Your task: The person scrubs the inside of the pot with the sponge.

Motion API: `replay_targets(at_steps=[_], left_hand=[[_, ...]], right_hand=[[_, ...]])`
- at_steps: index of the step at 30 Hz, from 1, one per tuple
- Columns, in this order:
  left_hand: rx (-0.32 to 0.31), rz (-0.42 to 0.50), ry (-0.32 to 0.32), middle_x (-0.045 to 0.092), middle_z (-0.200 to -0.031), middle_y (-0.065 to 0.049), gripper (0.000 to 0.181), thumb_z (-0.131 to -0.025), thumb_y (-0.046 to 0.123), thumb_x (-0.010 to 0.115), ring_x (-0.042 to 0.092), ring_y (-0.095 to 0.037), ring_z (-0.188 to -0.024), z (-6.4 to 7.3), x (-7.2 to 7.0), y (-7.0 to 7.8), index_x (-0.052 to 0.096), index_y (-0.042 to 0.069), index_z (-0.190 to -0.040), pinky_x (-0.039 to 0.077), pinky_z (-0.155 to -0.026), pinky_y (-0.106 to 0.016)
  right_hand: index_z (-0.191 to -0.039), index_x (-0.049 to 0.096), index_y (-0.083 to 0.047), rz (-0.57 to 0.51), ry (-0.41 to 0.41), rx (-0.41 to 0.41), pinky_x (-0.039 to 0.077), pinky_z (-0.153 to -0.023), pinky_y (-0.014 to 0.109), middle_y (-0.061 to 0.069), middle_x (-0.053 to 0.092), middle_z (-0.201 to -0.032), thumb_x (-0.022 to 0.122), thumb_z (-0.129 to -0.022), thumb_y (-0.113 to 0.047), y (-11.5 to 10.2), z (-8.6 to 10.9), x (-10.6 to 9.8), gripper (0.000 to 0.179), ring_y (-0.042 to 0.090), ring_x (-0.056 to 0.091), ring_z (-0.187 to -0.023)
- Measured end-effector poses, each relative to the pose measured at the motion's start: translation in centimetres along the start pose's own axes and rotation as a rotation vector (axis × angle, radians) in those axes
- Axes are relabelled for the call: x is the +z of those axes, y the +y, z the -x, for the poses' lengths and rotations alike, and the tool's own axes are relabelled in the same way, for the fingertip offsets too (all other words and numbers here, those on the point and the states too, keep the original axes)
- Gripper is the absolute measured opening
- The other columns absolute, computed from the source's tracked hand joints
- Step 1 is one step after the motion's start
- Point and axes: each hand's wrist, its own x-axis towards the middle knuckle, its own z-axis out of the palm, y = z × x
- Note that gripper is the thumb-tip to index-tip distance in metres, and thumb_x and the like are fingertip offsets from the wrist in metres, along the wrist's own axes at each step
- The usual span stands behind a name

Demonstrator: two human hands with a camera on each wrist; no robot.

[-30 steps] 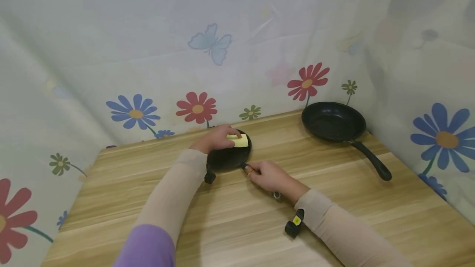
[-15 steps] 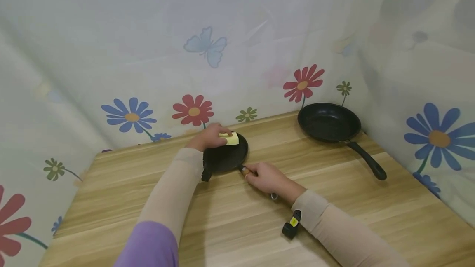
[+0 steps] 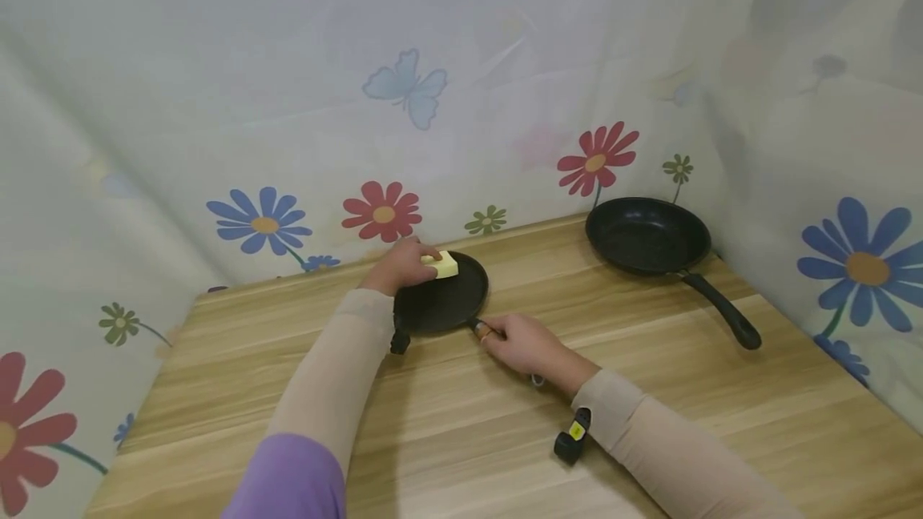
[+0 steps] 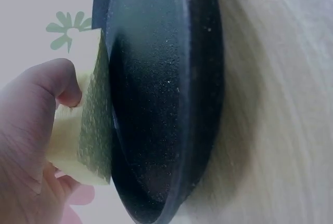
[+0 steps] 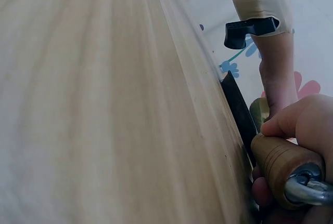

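Note:
A pale yellow sponge (image 3: pixel 446 265) with a darker greenish scouring side is pinched in my left hand (image 3: pixel 401 264). It overlaps the far left part of a small, shallow black frying pan (image 3: pixel 443 307). In the left wrist view the sponge (image 4: pixel 93 125) stands on edge, its scouring side (image 4: pixel 96 130) facing the pan's dark, speckled inside (image 4: pixel 148 73). My right hand (image 3: pixel 525 345) grips the pan's handle. Seen from the right wrist, that handle (image 5: pixel 283 164) has a brown wooden end with a metal hanging loop (image 5: pixel 309 190).
A larger black frying pan (image 3: pixel 649 239) sits at the table's back right, its long handle (image 3: pixel 723 311) pointing toward the front right. The wood-grain table (image 3: pixel 288 359) meets a flower-printed curtain (image 3: pixel 310 142) along its back. Black wrist cameras (image 3: pixel 571 439) hang from both sleeves.
My left hand has slid the sponge leftward and slightly back over the small pan. The right hand keeps its grip on the handle, and the larger pan stays put.

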Motion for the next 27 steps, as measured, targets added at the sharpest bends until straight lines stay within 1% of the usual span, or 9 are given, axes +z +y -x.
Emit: replay_targets(at_steps=[4,9,12,15,19,21,24,27], left_hand=[[-0.047,0.003,0.02,0.068,-0.112,-0.016,0.041,-0.082,0.024,0.063,0.057,-0.034,-0.104,0.3,-0.2,-0.1,0.075,0.011,-0.12,0.044,-0.097,-0.045],[-0.1,0.005,0.022,0.071,-0.114,-0.014,0.043,-0.081,0.025,0.063,0.06,-0.034,-0.105,1.0,-0.5,0.0,0.075,0.009,-0.119,0.045,-0.098,-0.045],[-0.119,0.003,0.025,0.071,-0.114,-0.013,0.045,-0.081,0.028,0.064,0.06,-0.034,-0.106,1.5,-0.5,-0.1,0.074,0.008,-0.12,0.046,-0.098,-0.046],[-0.141,-0.002,0.031,0.072,-0.114,-0.012,0.047,-0.079,0.03,0.064,0.061,-0.033,-0.105,1.8,-0.1,-0.5,0.074,0.008,-0.12,0.047,-0.096,-0.046],[-0.178,-0.011,0.035,0.073,-0.114,-0.011,0.047,-0.079,0.032,0.065,0.062,-0.032,-0.105,2.7,-0.3,-0.3,0.075,0.009,-0.119,0.048,-0.096,-0.045],[-0.198,-0.005,0.03,0.072,-0.116,-0.011,0.046,-0.079,0.032,0.067,0.062,-0.032,-0.107,3.3,-0.7,0.2,0.075,0.008,-0.119,0.048,-0.097,-0.044],[-0.205,0.01,0.023,0.073,-0.116,-0.01,0.046,-0.078,0.03,0.067,0.064,-0.032,-0.108,3.9,-0.7,0.2,0.076,0.007,-0.117,0.049,-0.095,-0.044],[-0.212,0.024,0.015,0.073,-0.115,-0.01,0.045,-0.077,0.029,0.066,0.065,-0.031,-0.106,4.5,-0.8,0.1,0.077,0.006,-0.115,0.051,-0.093,-0.044]], right_hand=[[-0.138,0.065,-0.018,0.017,0.015,-0.014,0.041,-0.047,0.029,-0.002,0.058,-0.068,0.058,-0.098,-0.032,-0.2,0.1,-0.1,0.043,0.01,0.046,-0.048],[-0.135,0.067,-0.018,0.014,0.032,-0.022,0.041,-0.048,0.03,-0.002,0.055,-0.063,0.058,-0.097,-0.03,-0.4,0.3,-0.1,0.041,0.01,0.046,-0.048],[-0.132,0.07,-0.019,0.015,0.045,-0.02,0.041,-0.049,0.03,-0.003,0.053,-0.062,0.058,-0.097,-0.03,-0.5,0.3,0.0,0.039,0.01,0.046,-0.049],[-0.13,0.07,-0.019,0.022,0.057,-0.02,0.041,-0.051,0.031,-0.003,0.053,-0.064,0.058,-0.097,-0.03,-0.6,0.3,0.1,0.037,0.011,0.047,-0.05],[-0.13,0.071,-0.019,0.026,0.061,-0.016,0.041,-0.052,0.032,-0.001,0.055,-0.065,0.059,-0.097,-0.03,-0.7,0.3,0.1,0.037,0.012,0.047,-0.052],[-0.127,0.072,-0.02,0.03,0.065,-0.016,0.041,-0.054,0.032,-0.001,0.055,-0.066,0.059,-0.097,-0.03,-0.7,0.3,0.1,0.034,0.013,0.048,-0.053],[-0.125,0.073,-0.02,0.033,0.063,-0.015,0.041,-0.055,0.033,-0.001,0.055,-0.067,0.059,-0.097,-0.03,-0.7,0.2,0.1,0.032,0.014,0.048,-0.055],[-0.127,0.072,-0.02,0.033,0.055,-0.01,0.041,-0.055,0.033,-0.001,0.056,-0.068,0.059,-0.098,-0.03,-0.8,0.3,0.1,0.033,0.014,0.048,-0.055]])
